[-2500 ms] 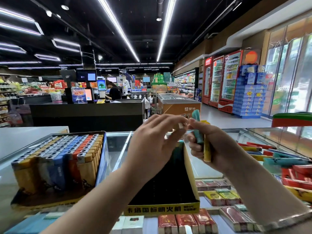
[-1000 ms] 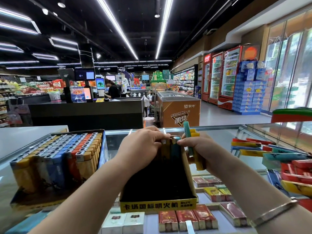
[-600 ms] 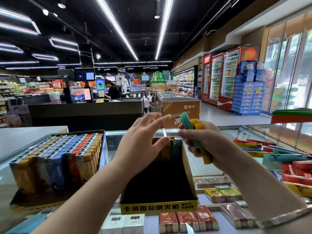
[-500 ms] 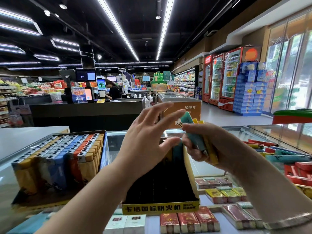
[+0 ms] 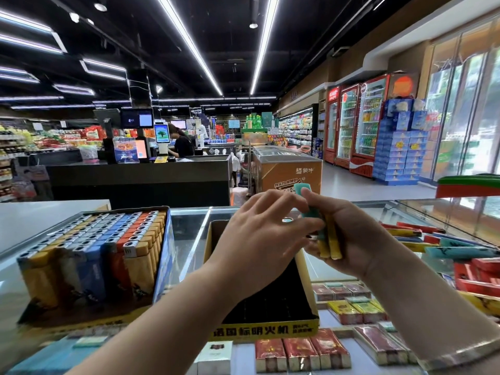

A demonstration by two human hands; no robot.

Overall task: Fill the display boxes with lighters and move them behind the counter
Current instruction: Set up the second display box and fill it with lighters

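Observation:
A yellow-fronted display box (image 5: pixel 266 331) with a dark inside stands on the glass counter (image 5: pixel 189 234) before me; my arms hide most of its contents. Above its far end, my right hand (image 5: pixel 357 239) grips a small bundle of lighters (image 5: pixel 328 239), teal and yellow. My left hand (image 5: pixel 259 242) reaches across to that bundle, finger and thumb pinching the teal lighter (image 5: pixel 303 189) that sticks up from it. A second display box (image 5: pixel 94 255), packed with rows of lighters, sits to the left.
Loose lighters (image 5: pixel 449 246) in red, yellow and teal lie heaped on the counter at the right. Cigarette packs (image 5: pixel 300 353) show under the glass. A white countertop (image 5: pixel 40 215) adjoins at the left. Beyond stand a black checkout counter (image 5: pixel 140 182) and a freezer chest (image 5: pixel 286 169).
My left hand set a lighter at the far end of the box, rose open, and now closes on the teal lighter in my right hand's bundle. My right hand lifted slightly.

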